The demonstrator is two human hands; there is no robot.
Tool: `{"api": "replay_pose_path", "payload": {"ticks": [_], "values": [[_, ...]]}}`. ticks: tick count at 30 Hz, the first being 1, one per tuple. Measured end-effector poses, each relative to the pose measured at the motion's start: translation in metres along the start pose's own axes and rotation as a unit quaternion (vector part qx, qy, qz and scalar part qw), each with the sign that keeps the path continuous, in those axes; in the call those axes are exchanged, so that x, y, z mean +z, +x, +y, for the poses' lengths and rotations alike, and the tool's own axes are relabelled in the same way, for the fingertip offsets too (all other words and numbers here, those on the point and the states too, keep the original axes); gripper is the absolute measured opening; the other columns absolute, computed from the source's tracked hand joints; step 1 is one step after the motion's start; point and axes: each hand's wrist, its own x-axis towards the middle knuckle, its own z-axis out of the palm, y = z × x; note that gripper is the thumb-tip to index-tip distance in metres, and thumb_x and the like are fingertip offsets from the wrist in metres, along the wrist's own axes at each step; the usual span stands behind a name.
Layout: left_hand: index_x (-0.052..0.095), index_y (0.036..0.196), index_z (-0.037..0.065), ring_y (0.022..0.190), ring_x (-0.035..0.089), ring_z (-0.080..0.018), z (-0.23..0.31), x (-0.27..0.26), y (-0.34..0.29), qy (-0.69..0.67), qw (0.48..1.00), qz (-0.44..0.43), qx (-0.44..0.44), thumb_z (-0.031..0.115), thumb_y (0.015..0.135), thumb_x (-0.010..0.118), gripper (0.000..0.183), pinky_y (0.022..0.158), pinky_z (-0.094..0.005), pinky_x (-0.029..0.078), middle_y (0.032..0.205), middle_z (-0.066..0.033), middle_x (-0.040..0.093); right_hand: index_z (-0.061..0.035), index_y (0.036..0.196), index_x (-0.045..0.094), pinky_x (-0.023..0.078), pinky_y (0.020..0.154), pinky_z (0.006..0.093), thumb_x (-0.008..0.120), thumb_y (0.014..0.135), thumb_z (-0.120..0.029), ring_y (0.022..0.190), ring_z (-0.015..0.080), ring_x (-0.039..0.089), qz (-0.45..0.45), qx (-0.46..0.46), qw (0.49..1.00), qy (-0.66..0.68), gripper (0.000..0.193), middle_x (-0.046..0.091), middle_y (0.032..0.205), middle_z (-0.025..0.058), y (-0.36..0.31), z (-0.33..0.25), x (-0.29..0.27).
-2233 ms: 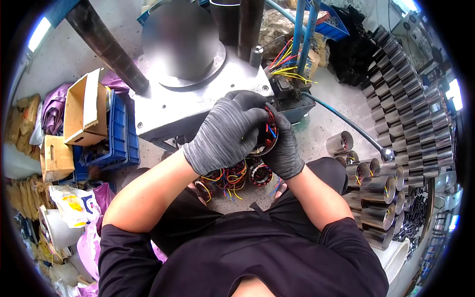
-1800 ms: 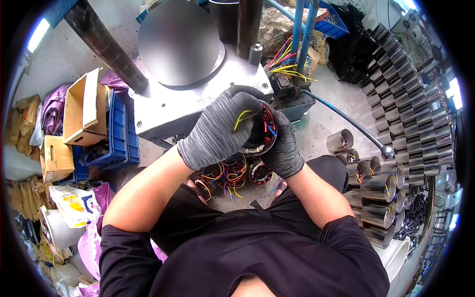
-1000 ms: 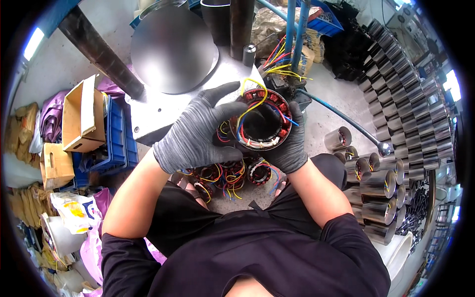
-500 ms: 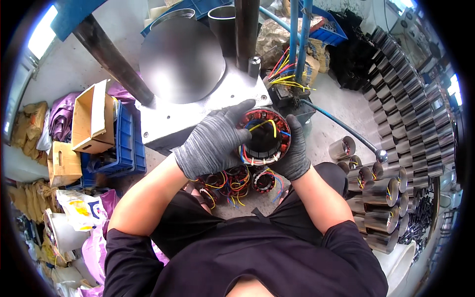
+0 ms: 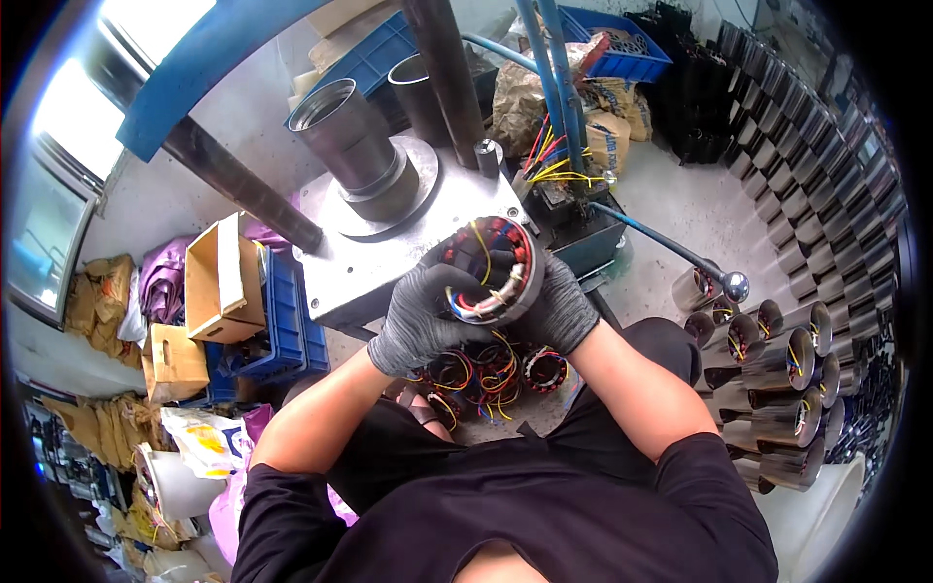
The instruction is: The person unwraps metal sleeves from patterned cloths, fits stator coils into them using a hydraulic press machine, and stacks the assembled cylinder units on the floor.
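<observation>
Your half-curled left hand grips the wire-wound ring at left; your right hand wraps its right, fingertips apparently behind.

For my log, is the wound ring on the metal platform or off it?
Off: left hand and right hand hold the ring in front of the platform.

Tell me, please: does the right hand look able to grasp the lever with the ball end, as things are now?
Probably not yet: the right hand is busy gripping the wire-wound ring. Once freed, the way to the lever looks open.
</observation>
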Motion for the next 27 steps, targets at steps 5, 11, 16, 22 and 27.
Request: {"api": "replay_pose_path", "payload": {"ticks": [5, 11, 16, 22, 27], "values": [[0.065, 0.11, 0.003, 0.1, 0.063, -0.0168, 0.007, 0.001, 0.0, -0.147, 0.963, 0.047, -0.221, 0.032, 0.064, 0.098, 0.063, 0.092, -0.0327, 0.051, 0.106, -0.0062, 0.067, -0.0066, 0.138, 0.057, 0.055, 0.099, 0.0384, 0.071, 0.092, -0.018, 0.115, 0.0252, 0.066, -0.005, -0.041, 0.997, -0.058, 0.049, 0.066, 0.128, 0.0086, -0.004, 0.005, -0.009], [0.056, 0.136, 0.001, 0.1, 0.064, -0.0185, 0.007, 0.016, 0.008, -0.362, 0.901, 0.072, -0.227, 0.051, 0.088, 0.077, 0.072, 0.091, -0.034, 0.052, 0.114, -0.0073, 0.066, 0.0018, 0.121, 0.062, 0.06, 0.065, 0.0371, 0.068, 0.094, -0.007, 0.078, 0.025, 0.072, 0.088, -0.059, 0.99, -0.089, 0.029, 0.071, 0.101, 0.0147, -0.002, 0.011, -0.012], [0.05, 0.14, 0.0, 0.105, 0.066, -0.0252, -0.031, 0.005, -0.006, -0.34, 0.9, 0.082, -0.261, 0.05, 0.093, 0.072, 0.072, 0.091, -0.0409, 0.056, 0.118, -0.0122, 0.065, 0.0015, 0.122, 0.061, 0.062, 0.07, 0.0396, 0.07, 0.093, -0.007, 0.081, 0.0263, 0.073, 0.078, -0.019, 0.993, -0.088, 0.032, 0.072, 0.101, 0.0142, 0.0, 0.01, 0.002], [0.056, 0.131, -0.002, 0.099, 0.065, -0.0167, -0.004, 0.009, 0.001, -0.349, 0.901, 0.052, -0.252, 0.037, 0.087, 0.077, 0.063, 0.086, -0.0298, 0.054, 0.111, -0.0089, 0.068, 0.0004, 0.125, 0.06, 0.06, 0.07, 0.0362, 0.076, 0.09, -0.01, 0.078, 0.0221, 0.071, 0.112, -0.023, 0.989, -0.094, 0.04, 0.071, 0.1, 0.0104, 0.01, 0.024, -0.012], [0.062, 0.121, 0.0, 0.097, 0.061, -0.0122, 0.015, 0.008, 0.008, -0.208, 0.946, 0.02, -0.249, 0.037, 0.077, 0.086, 0.062, 0.087, -0.0289, 0.051, 0.105, -0.0033, 0.068, -0.0028, 0.126, 0.06, 0.058, 0.067, 0.0338, 0.075, 0.087, -0.006, 0.079, 0.0201, 0.068, 0.082, -0.06, 0.994, -0.038, 0.041, 0.07, 0.101, 0.0081, 0.013, 0.033, -0.021]]}}
